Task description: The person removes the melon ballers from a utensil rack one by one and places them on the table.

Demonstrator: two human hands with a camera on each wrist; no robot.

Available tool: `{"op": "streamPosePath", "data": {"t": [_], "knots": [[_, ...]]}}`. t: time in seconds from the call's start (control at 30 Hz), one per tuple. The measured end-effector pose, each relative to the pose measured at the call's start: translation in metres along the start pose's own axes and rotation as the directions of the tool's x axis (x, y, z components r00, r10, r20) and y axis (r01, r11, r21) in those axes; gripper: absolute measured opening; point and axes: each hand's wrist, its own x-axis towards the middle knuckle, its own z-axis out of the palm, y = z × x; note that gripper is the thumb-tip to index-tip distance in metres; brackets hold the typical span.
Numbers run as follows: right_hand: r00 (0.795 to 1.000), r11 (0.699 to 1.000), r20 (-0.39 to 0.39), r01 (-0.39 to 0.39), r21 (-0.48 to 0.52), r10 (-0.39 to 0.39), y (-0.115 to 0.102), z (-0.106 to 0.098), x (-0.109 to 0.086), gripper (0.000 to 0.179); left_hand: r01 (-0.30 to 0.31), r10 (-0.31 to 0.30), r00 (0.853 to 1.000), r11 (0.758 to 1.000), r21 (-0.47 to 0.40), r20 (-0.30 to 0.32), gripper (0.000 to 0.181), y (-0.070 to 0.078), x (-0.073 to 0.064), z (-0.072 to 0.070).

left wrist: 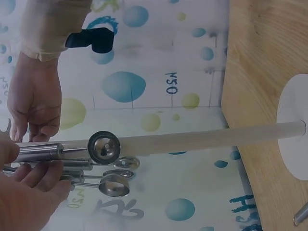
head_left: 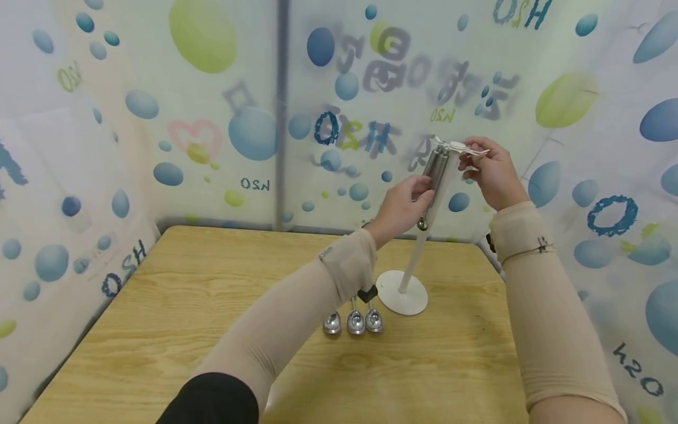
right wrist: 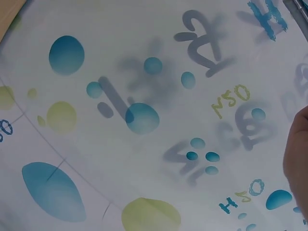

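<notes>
My left hand [head_left: 405,203] grips a bundle of metal scoops by their thick cylindrical handles [head_left: 435,168], which hang at the top of a white stand [head_left: 415,259]. Small round bowls [left wrist: 104,147] point down on thin necks in the left wrist view, where the left hand [left wrist: 31,197] curls fingers and thumb about the handles. Up at the stand's top, my right hand [head_left: 492,174] pinches one of the white hook arms [head_left: 474,151]. Only an edge of the right hand [right wrist: 297,154] shows in the right wrist view.
Three more metal scoops [head_left: 356,323] lie side by side on the wooden table [head_left: 212,312], partly behind the left forearm. The stand's round white base [head_left: 394,303] is near them. Patterned curtains [head_left: 254,194] with blue and green spots enclose the table.
</notes>
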Motion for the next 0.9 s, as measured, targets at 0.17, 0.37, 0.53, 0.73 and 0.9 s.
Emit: {"op": "streamPosePath", "data": {"t": [0.17, 0.37, 0.53, 0.73, 0.9], "knots": [[1.0, 1.0, -0.015, -0.003, 0.014, 0.004, -0.002, 0.001, 0.001, 0.024, 0.002, -0.002, 1.0, 1.0, -0.029, 0.002, 0.043, 0.006, -0.003, 0.004], [0.998, 0.999, -0.063, 0.018, 0.034, -0.016, -0.006, 0.005, 0.002, 0.022, -0.011, 0.009, 0.999, 0.999, -0.048, -0.048, 0.041, 0.012, -0.003, 0.007], [0.996, 0.999, -0.092, 0.018, 0.034, -0.015, -0.008, 0.005, -0.003, 0.028, -0.025, 0.019, 0.998, 0.996, -0.09, -0.067, 0.035, 0.013, -0.003, 0.007], [0.985, 0.998, -0.168, 0.046, 0.042, -0.038, -0.009, -0.003, -0.014, 0.038, -0.042, 0.037, 0.998, 0.996, -0.084, -0.06, 0.037, 0.01, -0.005, 0.005], [0.968, 0.994, -0.24, 0.095, 0.054, -0.08, -0.007, -0.009, -0.021, 0.03, -0.028, 0.024, 0.998, 0.997, -0.075, -0.065, 0.037, 0.008, -0.008, 0.005]]}}
